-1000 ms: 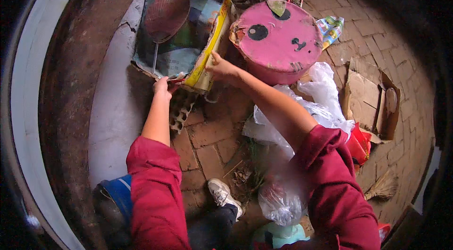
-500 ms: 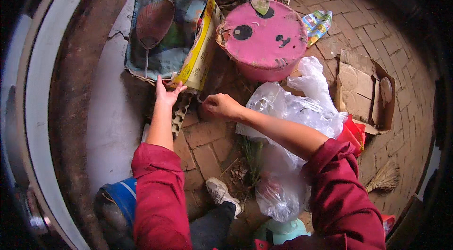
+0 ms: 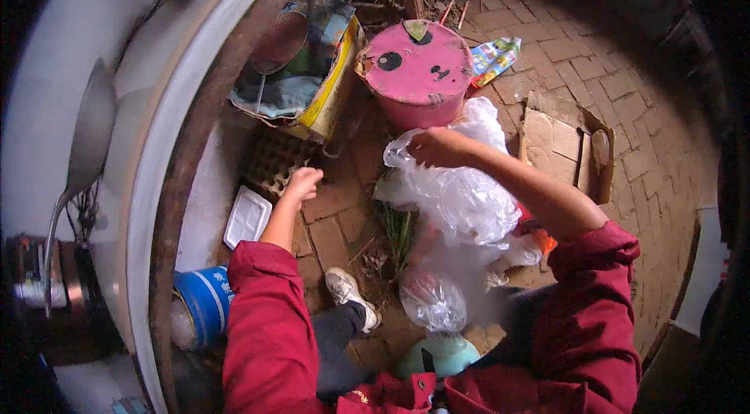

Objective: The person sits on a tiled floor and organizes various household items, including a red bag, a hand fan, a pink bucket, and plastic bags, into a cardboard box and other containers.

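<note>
My right hand (image 3: 437,148) is closed, its fingers at the upper left edge of a crumpled clear plastic bag (image 3: 461,199), and seems to grip the film. Lower and to the left, my left hand (image 3: 305,183) has its fingers curled in; whether anything sits inside them is hidden. It hovers beside a grey egg tray (image 3: 273,160) on the brick floor. Behind that tray stands a yellow-sided box (image 3: 332,94), covered with a blue-green sheet (image 3: 323,12). A round pink stool (image 3: 418,70) with a cartoon face is beyond the bag.
A flattened cardboard box (image 3: 551,137) lies to the right. By the left wall are a white foam tray (image 3: 248,217) and a blue bucket (image 3: 205,306). Green stalks (image 3: 397,234) lie left of the bag, a rounded turquoise object (image 3: 441,355) near me. A colourful packet (image 3: 494,58) is past the stool.
My right hand has moved from beside the box to the plastic bag. My left hand has left the box's front edge and curled its fingers. The view has shifted.
</note>
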### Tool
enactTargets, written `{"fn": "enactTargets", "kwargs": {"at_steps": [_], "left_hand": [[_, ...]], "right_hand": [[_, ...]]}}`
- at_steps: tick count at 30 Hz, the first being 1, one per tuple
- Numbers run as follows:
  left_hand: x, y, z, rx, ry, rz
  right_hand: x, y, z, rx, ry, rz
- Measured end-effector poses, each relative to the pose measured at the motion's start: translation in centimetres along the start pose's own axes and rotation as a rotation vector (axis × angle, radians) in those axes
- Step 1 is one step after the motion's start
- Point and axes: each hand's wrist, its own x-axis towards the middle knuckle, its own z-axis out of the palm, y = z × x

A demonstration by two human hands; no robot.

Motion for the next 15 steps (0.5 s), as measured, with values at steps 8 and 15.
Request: {"fn": "enactTargets", "kwargs": {"at_steps": [8, 15], "left_hand": [[-8.0, -1.1, -0.1, 0.715, -0.125, 0.47], [-17.8, 1.6, 4.0, 0.657, -0.196, 0.49]], "right_hand": [[-20.7, -0.6, -4.0, 0.025, 0.526, 0.222], [-39.1, 2.5, 0.1, 0.111, 0.951, 0.403]]}}
